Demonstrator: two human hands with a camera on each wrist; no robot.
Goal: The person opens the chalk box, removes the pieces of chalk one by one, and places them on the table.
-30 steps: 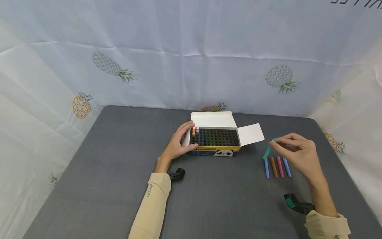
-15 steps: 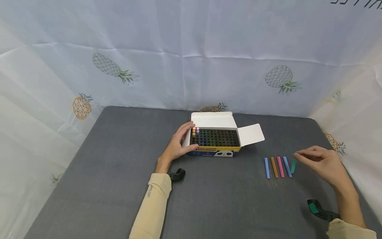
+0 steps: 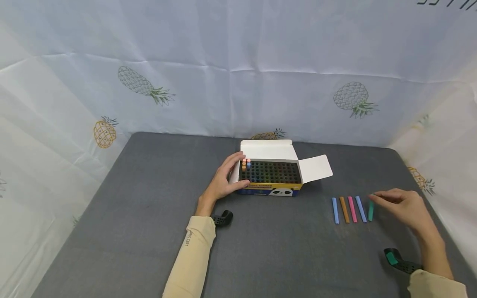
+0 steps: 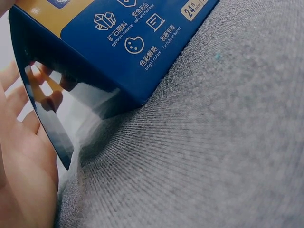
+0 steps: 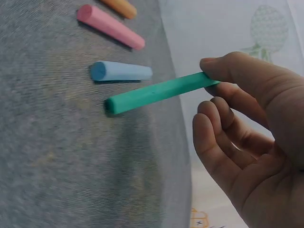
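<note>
My right hand (image 3: 406,207) pinches one end of a green chalk stick (image 5: 156,94) between thumb and forefinger. The stick slants down, its lower end close over the table beside a blue chalk (image 5: 122,71). To its left in the head view lie a pink chalk (image 3: 352,209), a brown chalk (image 3: 344,209) and another blue chalk (image 3: 335,210) in a row. My left hand (image 3: 222,179) holds the left end of an open chalk box (image 3: 257,191), thumb at the front edge and fingers at the back. Behind its side flap (image 4: 45,111), part of that hand is hidden.
The box's black holder (image 3: 275,172) has many holes, with several chalks at its back left corner. A white lid (image 3: 268,150) stands up behind, and a right flap (image 3: 316,168) sticks out. Pineapple-print cloth (image 3: 231,95) surrounds the grey table (image 3: 275,248).
My right hand has carried the green chalk rightward, past the row to its right end, and lowered it there. My left hand stays at the box.
</note>
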